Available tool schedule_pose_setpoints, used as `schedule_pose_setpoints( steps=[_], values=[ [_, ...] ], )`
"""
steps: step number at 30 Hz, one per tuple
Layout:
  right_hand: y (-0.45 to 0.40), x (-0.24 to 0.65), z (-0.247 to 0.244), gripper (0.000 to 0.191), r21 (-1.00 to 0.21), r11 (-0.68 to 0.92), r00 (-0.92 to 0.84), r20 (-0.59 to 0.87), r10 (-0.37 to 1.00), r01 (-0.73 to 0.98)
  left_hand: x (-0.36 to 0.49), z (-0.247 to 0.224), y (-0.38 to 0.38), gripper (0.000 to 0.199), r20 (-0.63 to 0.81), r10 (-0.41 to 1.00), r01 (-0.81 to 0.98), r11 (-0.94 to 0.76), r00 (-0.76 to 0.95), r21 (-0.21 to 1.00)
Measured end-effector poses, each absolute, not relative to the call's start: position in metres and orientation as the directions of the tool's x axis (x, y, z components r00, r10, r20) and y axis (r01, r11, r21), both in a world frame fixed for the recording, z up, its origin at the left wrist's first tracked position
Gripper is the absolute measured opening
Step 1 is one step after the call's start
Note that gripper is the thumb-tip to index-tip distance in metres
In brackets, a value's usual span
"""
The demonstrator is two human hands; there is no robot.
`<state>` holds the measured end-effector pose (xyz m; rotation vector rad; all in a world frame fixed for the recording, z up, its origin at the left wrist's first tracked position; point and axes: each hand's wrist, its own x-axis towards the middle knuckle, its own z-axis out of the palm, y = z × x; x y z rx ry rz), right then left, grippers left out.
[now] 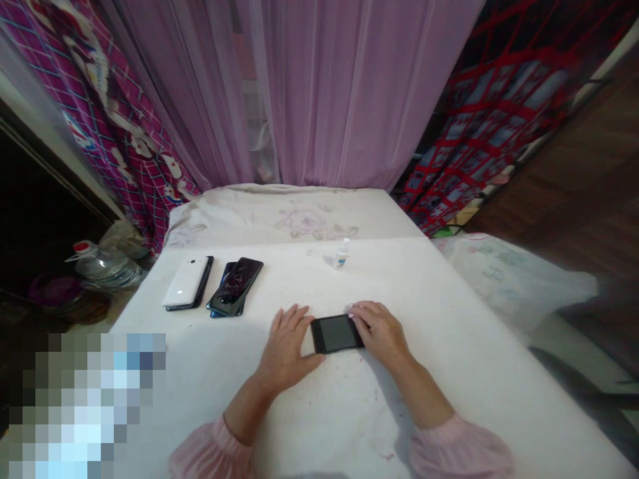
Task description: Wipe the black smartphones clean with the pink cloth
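A small black smartphone [337, 332] lies flat on the white-covered table, its grey screen facing up. My left hand [287, 349] rests at its left end, fingers stretched out and thumb apart, bracketing that edge. Over the right end bends my right hand [382, 330], with its fingers drawn together at the upper right corner. Something small and pale shows at those fingertips, too small to make out. Beyond the phone stands a small white bottle [341, 255] with a white cap and a blue-marked label.
At the left lie a white phone [187, 283] on a dark one and a glossy black phone [238, 283] on a blue one. A large clear bottle [107, 265] stands off the table's left side. Purple curtains [329, 93] hang behind the table [449, 372].
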<state>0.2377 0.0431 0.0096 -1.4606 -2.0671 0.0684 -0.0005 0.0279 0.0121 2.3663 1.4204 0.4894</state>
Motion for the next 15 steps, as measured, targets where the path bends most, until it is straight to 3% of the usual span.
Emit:
schedule_pose_setpoints(
  steps=[3, 7, 15],
  values=[
    [0.041, 0.239, 0.009, 0.024, -0.383, 0.395, -0.204, 0.452, 0.869, 0.835, 0.001, 0.012, 0.028, 0.071, 0.108, 0.888, 0.778, -0.446, 0.448, 0.442],
    [0.037, 0.232, 0.010, 0.025, -0.379, 0.390, -0.199, 0.453, 0.869, 0.839, 0.002, 0.011, 0.028, 0.064, 0.120, 0.887, 0.780, -0.450, 0.445, 0.436],
    [0.028, 0.181, 0.019, 0.024, -0.386, 0.502, -0.345, 0.407, 0.846, 0.774, 0.002, 0.013, 0.027, 0.065, 0.123, 0.887, 0.784, -0.452, 0.445, 0.426]
  ],
)
